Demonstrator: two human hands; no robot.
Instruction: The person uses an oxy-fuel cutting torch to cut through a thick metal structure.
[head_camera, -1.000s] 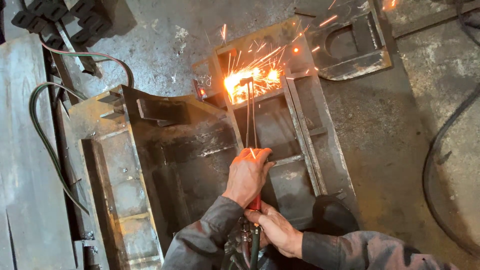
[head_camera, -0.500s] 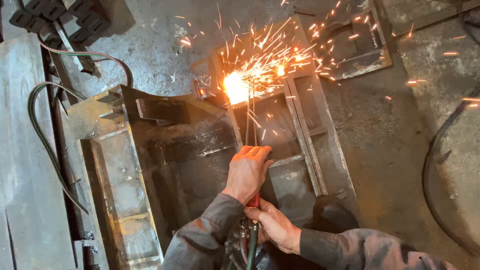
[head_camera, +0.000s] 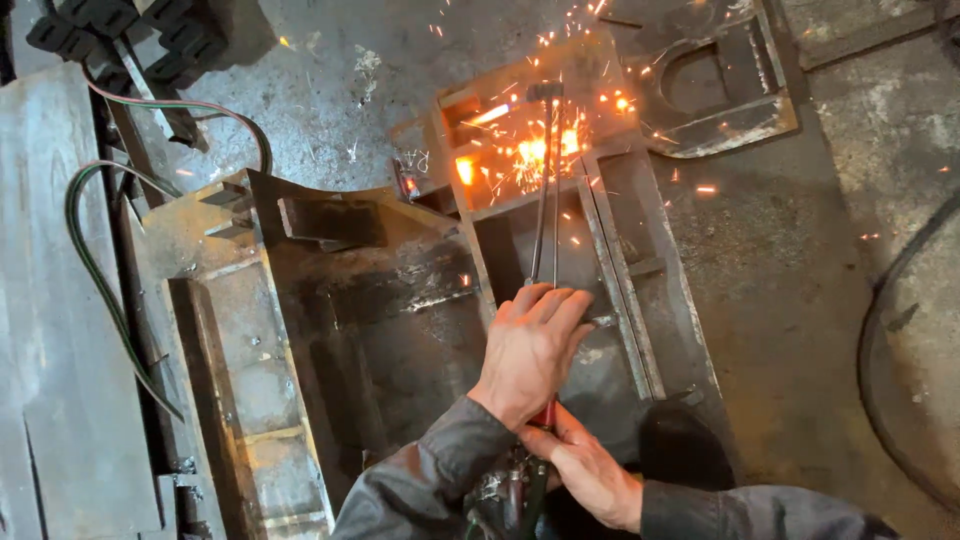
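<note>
Cutting torch (head_camera: 545, 200): two thin, dark metal tubes run side by side, straight and long, from the hands up to a small bent head at the far end, where a bright orange glow and a spray of sparks (head_camera: 530, 150) sit on the steel. Near the grip the body shows a short red section, and hoses drop away below it at the bottom edge of the view. The torch lies over a rusty steel frame (head_camera: 620, 240) with open rectangular compartments, which rests on the grey concrete floor (head_camera: 790, 300).

The left hand (head_camera: 530, 350) lies over the tubes, fingers curled loosely across them, with a grey sleeve behind it. The right hand (head_camera: 585, 470) is closed around the torch's handle lower down, just beneath the left.

To the left sits a large, dark steel trough (head_camera: 340, 330) with angled walls, and a green hose (head_camera: 95, 270) loops along its far side.
</note>
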